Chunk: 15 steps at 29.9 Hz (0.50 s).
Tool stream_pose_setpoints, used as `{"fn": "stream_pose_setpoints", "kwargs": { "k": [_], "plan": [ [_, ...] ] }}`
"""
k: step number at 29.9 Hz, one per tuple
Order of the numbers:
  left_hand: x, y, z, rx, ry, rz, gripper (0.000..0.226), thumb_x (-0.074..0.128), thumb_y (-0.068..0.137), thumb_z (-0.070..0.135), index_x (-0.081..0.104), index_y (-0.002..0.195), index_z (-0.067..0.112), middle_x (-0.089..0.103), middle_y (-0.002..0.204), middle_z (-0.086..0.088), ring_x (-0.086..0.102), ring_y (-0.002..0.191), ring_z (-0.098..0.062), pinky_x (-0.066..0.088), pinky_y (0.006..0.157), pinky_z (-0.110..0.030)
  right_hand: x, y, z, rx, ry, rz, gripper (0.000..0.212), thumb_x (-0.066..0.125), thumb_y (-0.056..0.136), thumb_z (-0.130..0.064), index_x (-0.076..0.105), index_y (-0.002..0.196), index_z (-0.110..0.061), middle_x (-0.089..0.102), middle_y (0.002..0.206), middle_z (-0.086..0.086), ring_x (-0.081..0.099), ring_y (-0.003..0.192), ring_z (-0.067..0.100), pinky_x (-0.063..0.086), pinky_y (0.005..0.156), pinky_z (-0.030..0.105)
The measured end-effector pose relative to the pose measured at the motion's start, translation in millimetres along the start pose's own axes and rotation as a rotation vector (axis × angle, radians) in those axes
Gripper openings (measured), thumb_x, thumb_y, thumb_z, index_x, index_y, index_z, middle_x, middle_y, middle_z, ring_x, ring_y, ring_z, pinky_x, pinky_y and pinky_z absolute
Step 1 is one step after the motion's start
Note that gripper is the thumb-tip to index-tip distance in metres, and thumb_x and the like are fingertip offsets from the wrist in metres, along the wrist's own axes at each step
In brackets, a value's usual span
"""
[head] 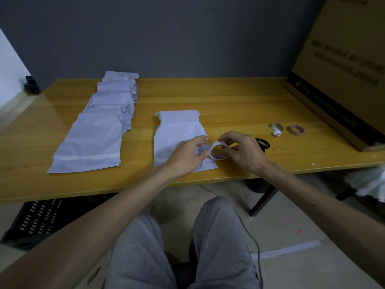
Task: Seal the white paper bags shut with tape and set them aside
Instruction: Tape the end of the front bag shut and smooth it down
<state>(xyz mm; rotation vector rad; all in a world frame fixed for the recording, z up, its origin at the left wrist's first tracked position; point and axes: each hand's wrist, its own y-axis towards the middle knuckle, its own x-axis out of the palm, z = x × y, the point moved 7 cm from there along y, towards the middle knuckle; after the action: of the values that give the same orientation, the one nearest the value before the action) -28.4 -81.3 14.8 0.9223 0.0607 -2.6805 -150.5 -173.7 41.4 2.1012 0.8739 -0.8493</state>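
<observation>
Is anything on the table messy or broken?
Nothing broken. One small white tape ring, left of the brown tape roll, has a loose strip curling off it. The single white bag looks wrinkled near its top fold.

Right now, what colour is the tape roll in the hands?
The tape roll is white, with reddish print inside its core; head view shows it best.

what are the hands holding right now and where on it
Both hold the tape roll. The right hand grips its outer rim at the top and right side; the left hand pinches at its left edge.
</observation>
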Motion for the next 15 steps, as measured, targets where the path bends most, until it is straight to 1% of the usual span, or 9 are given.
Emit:
{"fn": "stream_pose_setpoints", "kwargs": {
  "k": [1,2,4,6,9,11,13,15],
  "plan": [
    [-1,5,5,0.005,0.000,-0.016,0.047,0.065,0.091,0.022,0.052,0.135,0.011,0.061,0.130,-0.005,0.055,0.121,-0.015,0.042,0.102,-0.026,0,2,-2,-0.001,-0.006,-0.016,0.024,0.065,0.085,0.000,0.064,0.108,-0.010,0.065,0.096,-0.002,0.060,0.091,0.012,0.049,0.077,0.020],
    [0,9,9,0.002,-0.006,-0.038,0.042,0.067,0.089,0.018,0.058,0.129,0.009,0.065,0.122,-0.008,0.060,0.113,-0.016,0.046,0.099,-0.028,1,4,-3,0.000,-0.010,-0.033,0.026,0.065,0.085,0.001,0.064,0.109,-0.010,0.066,0.097,0.000,0.060,0.091,0.012,0.048,0.076,0.019],
    [2,16,14,0.014,0.016,-0.032,0.025,0.069,0.087,0.014,0.068,0.111,0.007,0.071,0.102,-0.011,0.066,0.096,-0.018,0.052,0.091,-0.035,1,7,-5,0.009,0.003,-0.048,0.031,0.065,0.083,0.004,0.063,0.111,-0.010,0.067,0.096,0.003,0.062,0.090,0.012,0.045,0.071,0.009],
    [1,20,17,0.033,0.078,0.019,0.015,0.069,0.087,0.015,0.072,0.099,0.006,0.072,0.090,-0.012,0.067,0.087,-0.021,0.052,0.084,-0.040,1,10,-6,0.020,0.027,-0.048,0.034,0.066,0.081,0.005,0.063,0.111,-0.011,0.067,0.093,0.000,0.063,0.089,0.011,0.043,0.068,0.003],
    [-4,21,17,0.052,0.110,0.058,0.009,0.070,0.087,0.013,0.073,0.093,0.007,0.072,0.082,-0.009,0.066,0.079,-0.016,0.051,0.075,-0.031,2,9,-8,0.005,0.033,-0.063,0.034,0.069,0.081,0.000,0.062,0.113,-0.012,0.068,0.094,0.000,0.063,0.089,0.009,0.044,0.069,0.004],
    [-5,18,17,0.072,0.118,0.053,0.007,0.070,0.086,0.013,0.073,0.086,0.007,0.066,0.069,-0.006,0.059,0.066,-0.014,0.044,0.064,-0.028,-1,6,-7,0.013,0.075,-0.061,0.031,0.071,0.083,-0.006,0.063,0.113,-0.012,0.068,0.096,-0.002,0.063,0.089,0.005,0.045,0.071,0.005],
    [-4,13,16,0.076,0.106,0.071,0.008,0.069,0.087,0.014,0.072,0.082,0.008,0.058,0.060,-0.005,0.050,0.058,-0.012,0.039,0.060,-0.026,-9,4,0,0.053,0.110,-0.028,0.024,0.069,0.087,-0.015,0.065,0.110,-0.013,0.067,0.097,-0.005,0.062,0.091,0.003,0.045,0.072,0.005],
    [-11,10,20,0.099,0.074,0.144,0.013,0.067,0.088,0.013,0.070,0.075,0.012,0.057,0.058,-0.006,0.047,0.055,-0.005,0.036,0.058,-0.020,-19,3,18,0.128,0.032,0.039,0.017,0.063,0.092,-0.018,0.067,0.107,-0.012,0.066,0.099,-0.004,0.060,0.092,0.007,0.044,0.074,0.008]
  ]
}}
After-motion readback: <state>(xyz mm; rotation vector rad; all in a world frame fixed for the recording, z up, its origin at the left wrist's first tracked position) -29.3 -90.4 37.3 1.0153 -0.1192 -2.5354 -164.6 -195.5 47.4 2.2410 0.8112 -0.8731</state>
